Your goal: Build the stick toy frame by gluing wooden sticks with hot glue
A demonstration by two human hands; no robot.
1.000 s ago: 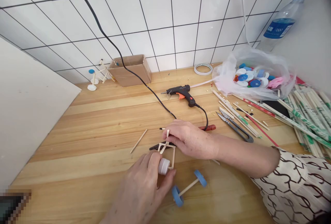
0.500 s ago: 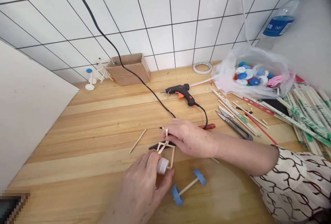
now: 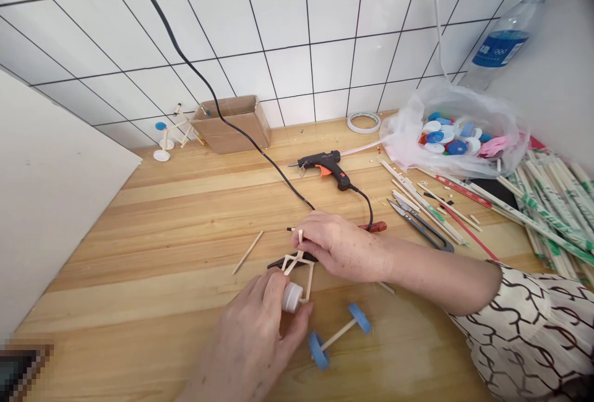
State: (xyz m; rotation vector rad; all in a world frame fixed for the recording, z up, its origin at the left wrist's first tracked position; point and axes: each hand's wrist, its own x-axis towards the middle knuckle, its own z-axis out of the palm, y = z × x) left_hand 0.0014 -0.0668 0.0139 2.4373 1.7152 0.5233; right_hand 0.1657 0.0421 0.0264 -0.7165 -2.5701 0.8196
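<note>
My left hand is closed on a small frame of wooden sticks, its thumb and fingers about a white bottle cap joined to the frame. My right hand pinches a short wooden stick that stands up at the frame's far end. Black-handled pliers lie partly hidden beneath the frame and my right hand. Just right of my left hand, a stick axle with a blue cap at each end rests on the table. A loose stick lies to the left.
A hot glue gun lies behind my hands, its black cord running close to my right hand. Right are snips, chopsticks and a plastic bag of bottle caps. At the wall stand a cardboard box and tape roll.
Almost nothing differs. Both hands keep their hold on the stick frame, and the whole view has shifted very slightly.
</note>
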